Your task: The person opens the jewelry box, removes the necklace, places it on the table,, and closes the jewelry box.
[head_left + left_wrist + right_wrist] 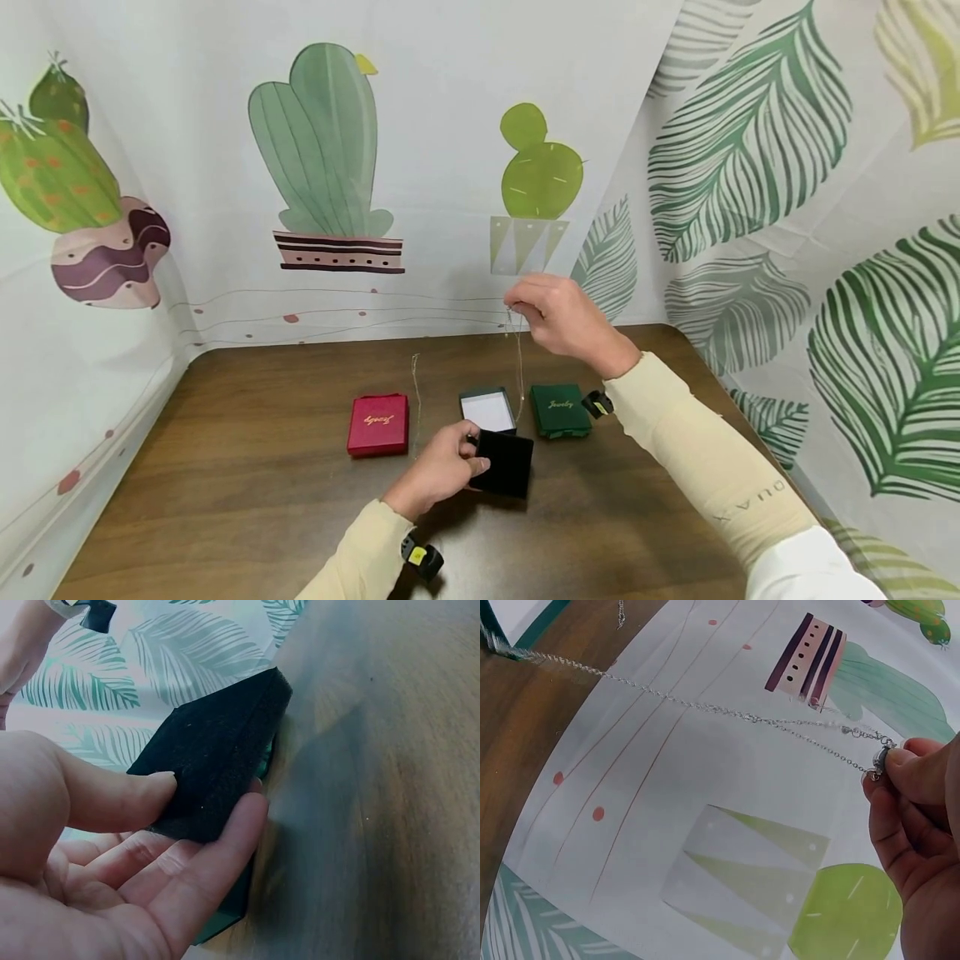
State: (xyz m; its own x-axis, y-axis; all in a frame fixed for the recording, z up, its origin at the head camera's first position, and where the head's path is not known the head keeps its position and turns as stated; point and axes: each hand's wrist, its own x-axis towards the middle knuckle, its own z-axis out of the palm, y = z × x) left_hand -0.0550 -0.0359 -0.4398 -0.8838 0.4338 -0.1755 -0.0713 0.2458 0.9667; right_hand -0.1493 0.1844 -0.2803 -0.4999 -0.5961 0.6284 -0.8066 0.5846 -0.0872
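My right hand point(558, 321) is raised above the back of the table and pinches a thin silver necklace point(705, 707) by its small pendant point(880, 759). The chain hangs down toward the open green box base point(486, 410), which has a white inside. Lower and nearer, my left hand point(442, 462) holds a black foam jewelry pad point(504, 464), thumb on its face and fingers beneath its edge. In the left wrist view the pad point(206, 750) is tilted, and green box parts show partly behind it.
A green lid point(561, 408) lettered "Jewelry" lies right of the box base. To the left sits a closed red jewelry box point(378, 426). Another thin chain point(417, 392) stretches along the brown table point(247, 467) beside it. A patterned cloth point(442, 125) hangs behind the table.
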